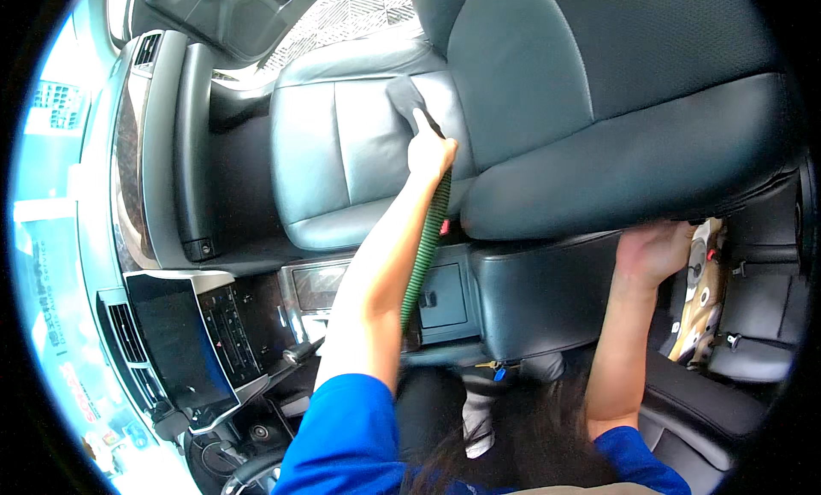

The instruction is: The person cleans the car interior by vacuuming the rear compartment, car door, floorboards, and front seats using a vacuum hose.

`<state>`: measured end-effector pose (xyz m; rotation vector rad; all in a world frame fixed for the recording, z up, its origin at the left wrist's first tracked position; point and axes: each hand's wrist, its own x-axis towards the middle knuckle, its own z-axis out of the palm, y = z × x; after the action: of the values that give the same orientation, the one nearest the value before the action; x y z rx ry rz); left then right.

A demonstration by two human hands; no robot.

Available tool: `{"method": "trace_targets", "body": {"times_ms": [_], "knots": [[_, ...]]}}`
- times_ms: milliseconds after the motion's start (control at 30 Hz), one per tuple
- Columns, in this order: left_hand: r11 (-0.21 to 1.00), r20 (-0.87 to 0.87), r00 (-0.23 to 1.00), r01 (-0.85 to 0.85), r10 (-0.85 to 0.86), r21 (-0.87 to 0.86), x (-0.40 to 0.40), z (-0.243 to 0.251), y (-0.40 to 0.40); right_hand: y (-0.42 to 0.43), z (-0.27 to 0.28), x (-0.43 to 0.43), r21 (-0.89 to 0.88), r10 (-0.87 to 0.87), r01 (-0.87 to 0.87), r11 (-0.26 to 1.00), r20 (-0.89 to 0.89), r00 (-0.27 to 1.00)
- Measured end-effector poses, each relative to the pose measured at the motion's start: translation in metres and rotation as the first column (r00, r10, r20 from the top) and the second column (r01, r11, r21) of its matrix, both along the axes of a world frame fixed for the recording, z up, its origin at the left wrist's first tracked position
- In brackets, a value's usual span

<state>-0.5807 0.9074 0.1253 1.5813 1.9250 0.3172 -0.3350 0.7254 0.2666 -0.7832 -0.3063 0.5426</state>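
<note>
My left hand [431, 153] grips a dark vacuum nozzle [405, 98] at the end of a green corrugated hose [428, 251]. The flat nozzle head lies against the seat cushion [308, 148] of a black leather car seat, near the backrest. From the hand, the hose runs down along my forearm past the centre console. My right hand [651, 254] is bent at the wrist against the lower side of the backrest [616, 161]. Some of its fingers are hidden there, so I cannot tell how firmly it grips.
Between the front seats stands a padded armrest [545, 296], with a console lid [442, 296] ahead of it. The gear lever [301, 352] and centre screen [176, 334] are at left. A patterned cushion [696, 296] lies towards the rear seat [757, 302]. Keys [497, 368] hang below the armrest.
</note>
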Motion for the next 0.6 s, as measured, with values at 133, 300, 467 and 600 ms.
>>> {"method": "trace_targets", "body": {"times_ms": [133, 300, 467, 600], "knots": [[0.954, 0.648, 0.752, 0.093, 0.121, -0.286, 0.000, 0.048, -0.003, -0.005, -0.001, 0.002, -0.016, 0.018, -0.018, 1.000, 0.016, 1.000], [0.995, 0.455, 0.887, -0.050, 0.083, -0.086, -0.010, 0.030, 0.055, -0.002, 0.002, -0.002, 0.018, 0.115, -0.116, 0.993, 0.068, 0.991], [0.962, 0.090, 0.958, 0.272, -0.272, 0.014, -0.002, -0.006, 0.027, 0.001, -0.001, 0.004, 0.014, 0.083, -0.086, 0.996, 0.152, 0.985], [0.907, 0.282, 0.921, 0.340, -0.269, -0.246, -0.037, 0.046, -0.038, -0.002, -0.003, 0.008, 0.087, 0.210, -0.214, 0.973, 0.056, 0.976]]}}
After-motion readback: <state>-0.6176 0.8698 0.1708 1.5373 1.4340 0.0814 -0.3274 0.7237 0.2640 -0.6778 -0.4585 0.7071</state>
